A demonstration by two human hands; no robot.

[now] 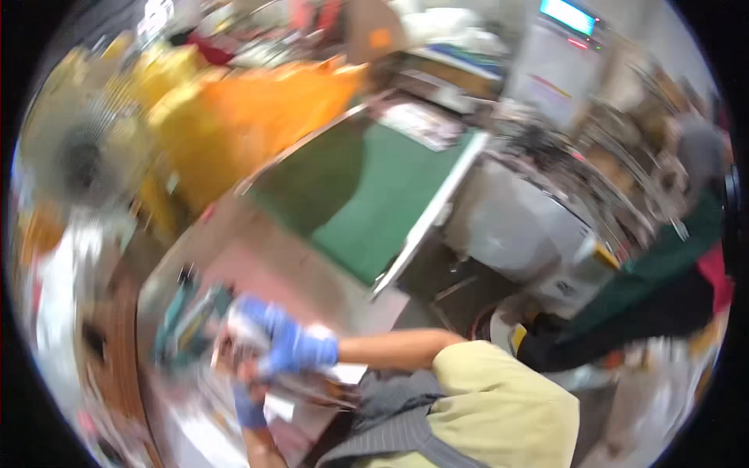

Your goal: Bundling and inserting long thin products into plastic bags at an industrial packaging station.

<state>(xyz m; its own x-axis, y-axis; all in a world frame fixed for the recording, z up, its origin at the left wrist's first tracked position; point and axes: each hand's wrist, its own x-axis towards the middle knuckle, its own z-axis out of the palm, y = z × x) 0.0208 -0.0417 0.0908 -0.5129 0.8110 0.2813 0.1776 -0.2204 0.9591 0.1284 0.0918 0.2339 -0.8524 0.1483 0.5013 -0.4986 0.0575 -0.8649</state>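
Note:
My right hand point(285, 339), in a blue glove, reaches in from the right over the near left part of the work table. Just below it is my left hand point(248, 390), with blue cloth round the wrist and skin showing at the fingers. The two hands are close together and seem to touch. Motion smears the fingers of both, so I cannot make out whether anything is between them. A pale patch shows at the right hand's far side. Beside the hands lies a teal tool-like object point(183, 324), too blurred to name.
A green conveyor belt point(374, 199) with a pale side rail runs beyond the table. Orange and yellow sheeting point(265, 105) hangs at the far left, near a round fan point(86, 160). A grey machine housing point(519, 222) stands right of the belt. A person's dark green sleeve point(655, 261) shows at right.

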